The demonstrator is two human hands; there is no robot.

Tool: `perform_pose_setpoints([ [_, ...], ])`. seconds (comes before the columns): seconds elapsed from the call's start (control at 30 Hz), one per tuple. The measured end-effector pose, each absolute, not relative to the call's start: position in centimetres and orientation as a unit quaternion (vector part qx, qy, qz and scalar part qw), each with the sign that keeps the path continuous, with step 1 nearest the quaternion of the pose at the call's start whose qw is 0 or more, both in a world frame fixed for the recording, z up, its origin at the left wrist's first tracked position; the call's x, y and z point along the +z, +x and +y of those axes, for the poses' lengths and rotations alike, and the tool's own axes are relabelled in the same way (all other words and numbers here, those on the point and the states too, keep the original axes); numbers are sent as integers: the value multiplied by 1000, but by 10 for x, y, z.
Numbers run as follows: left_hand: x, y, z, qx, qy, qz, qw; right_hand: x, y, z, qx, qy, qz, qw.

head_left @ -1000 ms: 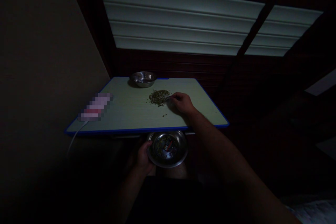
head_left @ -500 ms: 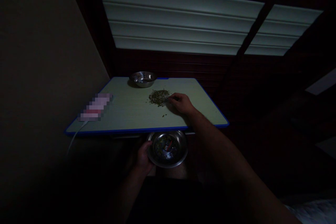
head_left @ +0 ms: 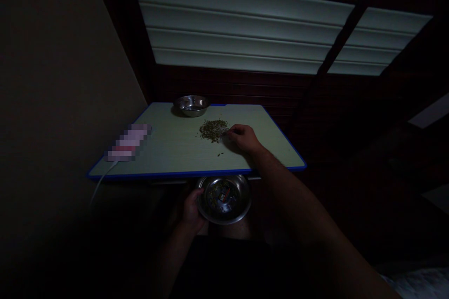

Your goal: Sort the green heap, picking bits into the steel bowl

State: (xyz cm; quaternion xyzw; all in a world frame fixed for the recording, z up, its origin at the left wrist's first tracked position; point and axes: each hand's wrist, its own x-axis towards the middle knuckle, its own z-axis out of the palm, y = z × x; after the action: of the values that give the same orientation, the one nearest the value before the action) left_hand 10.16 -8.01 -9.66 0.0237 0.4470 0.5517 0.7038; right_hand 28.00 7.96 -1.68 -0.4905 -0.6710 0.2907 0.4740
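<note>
Below the table's front edge, my left hand point(head_left: 192, 208) grips the left rim of a shiny metal bowl point(head_left: 242, 215). Inside that bowl lie some greenish bits and a small dark item with a reddish mark, too dim to name. My right hand point(head_left: 242, 137) rests at the right side of a spread pile of small greenish-brown seeds or beans point(head_left: 212, 129) on the tabletop. Its fingers are pinched together, and what they hold, if anything, is too small to make out. A few loose seeds point(head_left: 220, 154) lie nearer the front edge.
The pale table point(head_left: 168, 149) has a blue rim. A second metal bowl point(head_left: 191, 106) stands at its back edge. On the left lies a blurred-out pinkish object point(head_left: 126, 144) with a white cable point(head_left: 100, 184). A wall is on the left, dark panelling behind.
</note>
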Motion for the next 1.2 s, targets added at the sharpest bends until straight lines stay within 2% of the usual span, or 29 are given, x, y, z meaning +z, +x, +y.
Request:
perform_pose_setpoints([
  [0.27, -97, 103, -80, 565, 27, 447, 694, -21, 282, 84, 225, -515, -679, 472],
  [0.73, -104, 100, -79, 562, 35, 437, 701, -20, 281, 83, 282, -487, -670, 484],
  [1.2, -97, 102, -79, 563, 32, 451, 691, -21, 280, 83, 288, -466, -684, 481],
])
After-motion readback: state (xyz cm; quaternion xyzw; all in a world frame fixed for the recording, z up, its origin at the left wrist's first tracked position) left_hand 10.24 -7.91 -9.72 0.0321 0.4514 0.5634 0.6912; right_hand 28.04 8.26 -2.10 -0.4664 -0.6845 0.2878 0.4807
